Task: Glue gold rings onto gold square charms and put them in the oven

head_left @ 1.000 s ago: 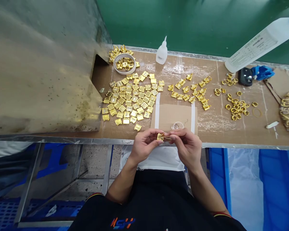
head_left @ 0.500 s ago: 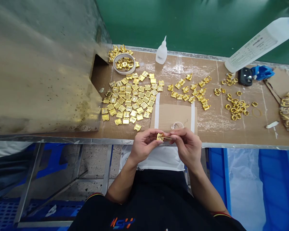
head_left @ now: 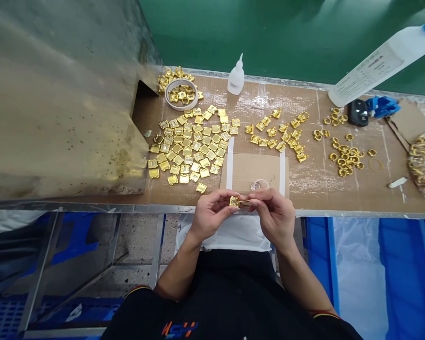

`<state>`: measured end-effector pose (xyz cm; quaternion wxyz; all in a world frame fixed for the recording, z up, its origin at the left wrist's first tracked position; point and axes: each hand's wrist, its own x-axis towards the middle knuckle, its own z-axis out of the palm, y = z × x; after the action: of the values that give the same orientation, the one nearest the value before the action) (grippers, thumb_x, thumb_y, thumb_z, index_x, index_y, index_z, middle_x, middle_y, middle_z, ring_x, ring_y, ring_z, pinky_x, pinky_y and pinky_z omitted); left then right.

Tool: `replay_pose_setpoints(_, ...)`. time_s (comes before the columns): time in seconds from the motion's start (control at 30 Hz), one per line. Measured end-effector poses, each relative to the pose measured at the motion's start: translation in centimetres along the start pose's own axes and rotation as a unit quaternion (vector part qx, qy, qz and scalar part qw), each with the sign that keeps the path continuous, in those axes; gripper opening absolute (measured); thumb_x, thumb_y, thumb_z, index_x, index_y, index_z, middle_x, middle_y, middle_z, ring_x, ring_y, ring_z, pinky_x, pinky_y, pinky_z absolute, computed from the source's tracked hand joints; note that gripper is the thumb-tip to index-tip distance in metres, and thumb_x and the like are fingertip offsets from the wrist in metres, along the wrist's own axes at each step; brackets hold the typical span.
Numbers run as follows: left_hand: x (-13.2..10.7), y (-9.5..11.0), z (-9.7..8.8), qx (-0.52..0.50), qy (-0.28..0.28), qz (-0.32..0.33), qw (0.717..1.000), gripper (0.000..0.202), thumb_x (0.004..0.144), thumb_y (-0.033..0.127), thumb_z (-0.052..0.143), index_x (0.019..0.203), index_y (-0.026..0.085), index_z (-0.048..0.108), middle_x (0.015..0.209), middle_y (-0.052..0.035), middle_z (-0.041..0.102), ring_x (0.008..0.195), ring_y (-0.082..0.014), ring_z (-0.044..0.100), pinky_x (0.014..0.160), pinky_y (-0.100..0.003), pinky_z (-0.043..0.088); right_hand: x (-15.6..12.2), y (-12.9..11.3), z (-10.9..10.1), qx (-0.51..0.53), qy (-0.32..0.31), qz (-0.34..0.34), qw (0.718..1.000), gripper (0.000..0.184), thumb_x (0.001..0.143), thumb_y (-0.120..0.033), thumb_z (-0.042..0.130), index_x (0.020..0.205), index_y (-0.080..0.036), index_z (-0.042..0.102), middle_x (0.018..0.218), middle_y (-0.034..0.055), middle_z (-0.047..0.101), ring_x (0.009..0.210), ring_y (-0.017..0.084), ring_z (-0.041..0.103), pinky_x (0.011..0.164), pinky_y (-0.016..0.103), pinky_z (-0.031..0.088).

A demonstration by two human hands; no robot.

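Between the thumb and fingers of my left hand is a small square gold metal piece, held at the bench's front edge. My right hand pinches a thin, light-coloured stick, its tip touching or very near the gold piece. Just beyond my fingers, a small clear round dish sits on a cardboard pad with white tape strips down its sides. Left of the pad lie many similar flat gold pieces in loose rows. Farther right are gold pieces with rings attached.
A small white nozzle bottle stands near the green wall. Loose gold rings, a black device and a large tilted white bottle are at right. A tape roll rests by gold parts at back left, beside a metal housing.
The view has shifted very slightly. Both hands stay in nearly the same place, with the stick still at the gold piece.
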<state>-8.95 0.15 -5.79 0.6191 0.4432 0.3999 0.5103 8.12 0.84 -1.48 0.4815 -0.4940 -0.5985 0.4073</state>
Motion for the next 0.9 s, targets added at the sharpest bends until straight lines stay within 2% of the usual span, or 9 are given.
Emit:
replay_pose_setpoints(0.27,0.00,0.04,0.01,0.005,0.003,0.001,1.000,0.027,0.084,0.033,0.084,0.104,0.016,0.079,0.099,-0.0111,0.084,0.089,-0.0233,0.082,0.078,-0.029,0.067,-0.07,0.08,-0.02,-0.004,-0.001,-0.005,1.000,0.017,0.100,-0.030,0.066,0.085,-0.024,0.070,0.084,0.0026,0.081,0.056,0.013,0.071,0.053,0.025,0.062)
replay_pose_setpoints(0.9,0.02,0.18,0.02,0.012,0.002,-0.004,1.000,0.027,0.084,0.032,0.084,0.104,0.015,0.078,0.098,-0.0110,0.084,0.088,-0.0228,0.081,0.078,-0.029,0.067,0.19,-0.30,-0.17,-0.016,-0.009,-0.002,1.000,0.021,0.100,-0.034,0.066,0.082,-0.024,0.068,0.081,0.0020,0.079,0.054,0.013,0.069,0.052,0.025,0.061)
